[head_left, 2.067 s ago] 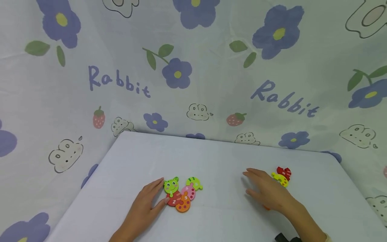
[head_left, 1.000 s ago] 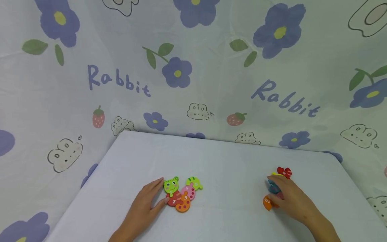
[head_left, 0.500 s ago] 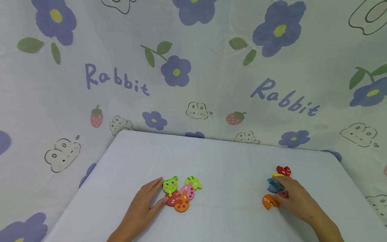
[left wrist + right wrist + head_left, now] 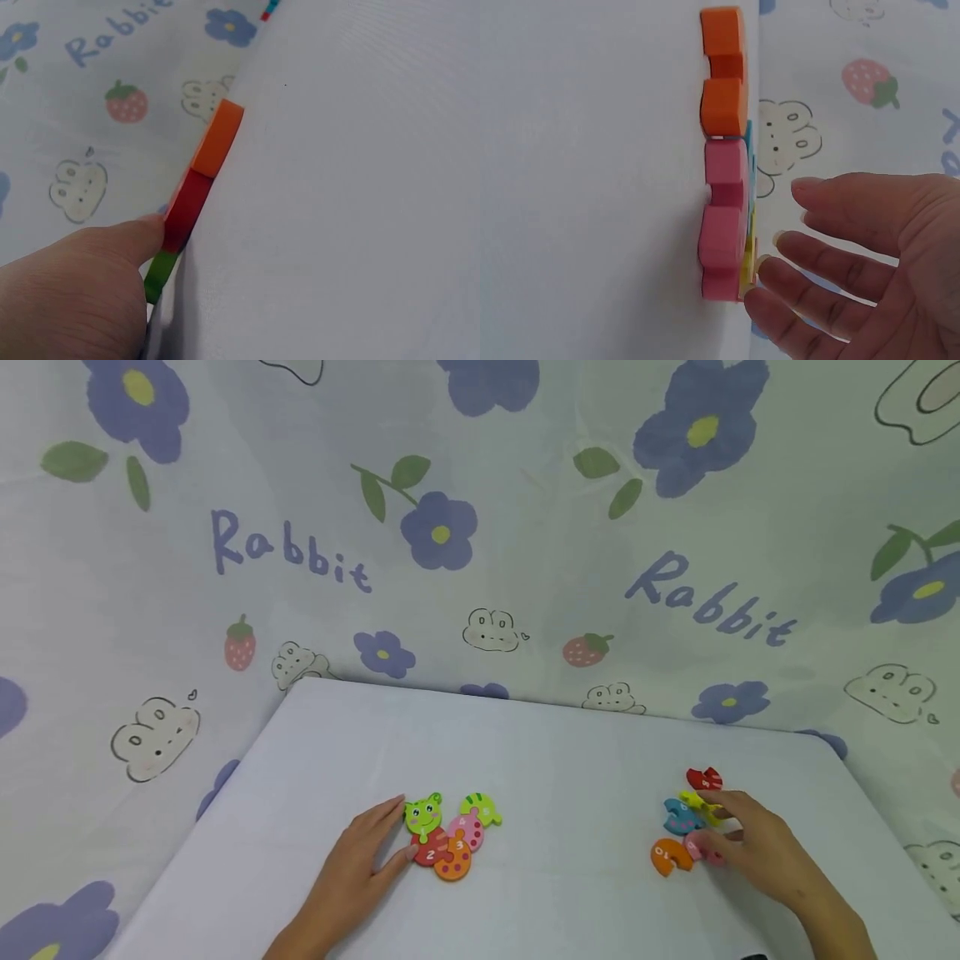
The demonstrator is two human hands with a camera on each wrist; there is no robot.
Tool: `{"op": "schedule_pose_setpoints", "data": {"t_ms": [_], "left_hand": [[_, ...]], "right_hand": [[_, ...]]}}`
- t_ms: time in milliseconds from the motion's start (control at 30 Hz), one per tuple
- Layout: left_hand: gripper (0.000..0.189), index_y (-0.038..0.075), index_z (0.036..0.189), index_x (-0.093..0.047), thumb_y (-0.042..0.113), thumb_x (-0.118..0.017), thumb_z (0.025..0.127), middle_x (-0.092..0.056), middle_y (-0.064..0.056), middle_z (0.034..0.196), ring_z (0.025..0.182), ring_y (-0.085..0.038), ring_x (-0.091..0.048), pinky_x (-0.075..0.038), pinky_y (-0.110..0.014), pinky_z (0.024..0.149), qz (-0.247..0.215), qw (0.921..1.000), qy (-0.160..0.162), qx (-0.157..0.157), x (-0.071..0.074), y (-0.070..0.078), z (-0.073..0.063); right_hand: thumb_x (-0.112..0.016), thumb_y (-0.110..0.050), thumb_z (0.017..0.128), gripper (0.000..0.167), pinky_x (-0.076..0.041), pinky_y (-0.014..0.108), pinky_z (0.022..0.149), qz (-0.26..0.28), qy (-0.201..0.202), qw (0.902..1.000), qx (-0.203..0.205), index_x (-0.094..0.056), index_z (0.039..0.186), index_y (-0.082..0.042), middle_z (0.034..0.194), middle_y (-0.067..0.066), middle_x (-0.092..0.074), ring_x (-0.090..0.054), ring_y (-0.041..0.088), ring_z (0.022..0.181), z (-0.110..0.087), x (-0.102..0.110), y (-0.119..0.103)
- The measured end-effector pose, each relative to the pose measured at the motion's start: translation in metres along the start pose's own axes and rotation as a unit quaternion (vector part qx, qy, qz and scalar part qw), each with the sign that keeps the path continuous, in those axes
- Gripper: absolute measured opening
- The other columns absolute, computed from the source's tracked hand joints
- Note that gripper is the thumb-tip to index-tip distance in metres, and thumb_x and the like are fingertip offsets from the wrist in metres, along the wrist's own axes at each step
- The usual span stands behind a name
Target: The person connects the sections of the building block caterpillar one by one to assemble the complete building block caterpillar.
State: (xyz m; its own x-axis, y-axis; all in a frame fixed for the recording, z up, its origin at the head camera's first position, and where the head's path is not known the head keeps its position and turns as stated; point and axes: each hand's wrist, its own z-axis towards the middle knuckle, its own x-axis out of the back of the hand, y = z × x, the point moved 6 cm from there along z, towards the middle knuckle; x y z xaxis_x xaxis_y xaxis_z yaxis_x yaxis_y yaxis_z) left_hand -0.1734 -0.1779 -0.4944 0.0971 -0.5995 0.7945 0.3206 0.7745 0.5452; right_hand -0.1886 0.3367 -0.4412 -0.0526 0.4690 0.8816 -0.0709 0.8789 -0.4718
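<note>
Several wooden puzzle pieces join into a caterpillar, left of the middle of the white table in the head view. Its green smiling head (image 4: 423, 815) links to a red number 2 piece (image 4: 427, 850), an orange number 3 piece (image 4: 453, 861), a pink piece (image 4: 467, 832) and a light green number 5 piece (image 4: 480, 808). My left hand (image 4: 356, 860) touches the head and red piece at their left edge. My right hand (image 4: 765, 843) hovers with parted fingers over a yellow piece (image 4: 692, 798) and a pink piece (image 4: 695, 843), both partly covered; nothing is between the fingers in the right wrist view.
Beside my right hand lie a blue piece (image 4: 678, 817), an orange number 10 piece (image 4: 670, 856) and a red piece (image 4: 703, 778). A dark object (image 4: 753, 957) shows at the bottom edge. A patterned cloth (image 4: 525, 552) hangs behind the table (image 4: 555, 877).
My right hand came down over the loose pieces from their left, then drew back to the right, uncovering the blue, orange and pink pieces. The left hand stayed by the caterpillar.
</note>
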Motion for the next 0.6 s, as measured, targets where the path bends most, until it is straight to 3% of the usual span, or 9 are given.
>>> {"op": "schedule_pose_setpoints", "data": {"t_ms": [233,467,600], "left_hand": [[0.073,0.011,0.155,-0.052,0.037,-0.082,0.093,-0.049,0.000,0.158,0.143,-0.026,-0.046,-0.043,-0.053,0.115,0.005,1.0000,-0.003,-0.004,0.000,0.000,0.002],[0.072,0.011,0.155,-0.051,0.037,-0.080,0.094,-0.049,-0.001,0.159,0.144,-0.026,-0.046,-0.042,-0.053,0.115,0.004,1.0000,0.000,-0.005,-0.001,0.000,0.001],[0.071,0.011,0.155,-0.052,0.037,-0.080,0.095,-0.050,-0.001,0.158,0.144,-0.026,-0.046,-0.041,-0.053,0.116,0.004,1.0000,0.002,-0.008,-0.001,0.001,0.001]], "right_hand": [[-0.074,-0.012,0.097,0.048,-0.064,0.041,0.078,-0.013,0.016,0.9995,0.024,-0.058,0.141,0.001,0.129,0.021,-0.064,-0.066,0.037,0.109,-0.003,0.005,0.004],[-0.076,-0.018,0.097,0.058,-0.064,0.041,0.077,-0.001,-0.004,1.0000,0.000,-0.052,0.146,0.000,0.133,0.024,-0.062,-0.065,0.038,0.109,0.000,0.002,0.010],[-0.080,-0.032,0.094,0.068,-0.065,0.044,0.077,-0.002,-0.019,0.9996,-0.023,-0.052,0.147,0.001,0.136,0.028,-0.059,-0.064,0.040,0.109,0.003,-0.002,0.013]]}}
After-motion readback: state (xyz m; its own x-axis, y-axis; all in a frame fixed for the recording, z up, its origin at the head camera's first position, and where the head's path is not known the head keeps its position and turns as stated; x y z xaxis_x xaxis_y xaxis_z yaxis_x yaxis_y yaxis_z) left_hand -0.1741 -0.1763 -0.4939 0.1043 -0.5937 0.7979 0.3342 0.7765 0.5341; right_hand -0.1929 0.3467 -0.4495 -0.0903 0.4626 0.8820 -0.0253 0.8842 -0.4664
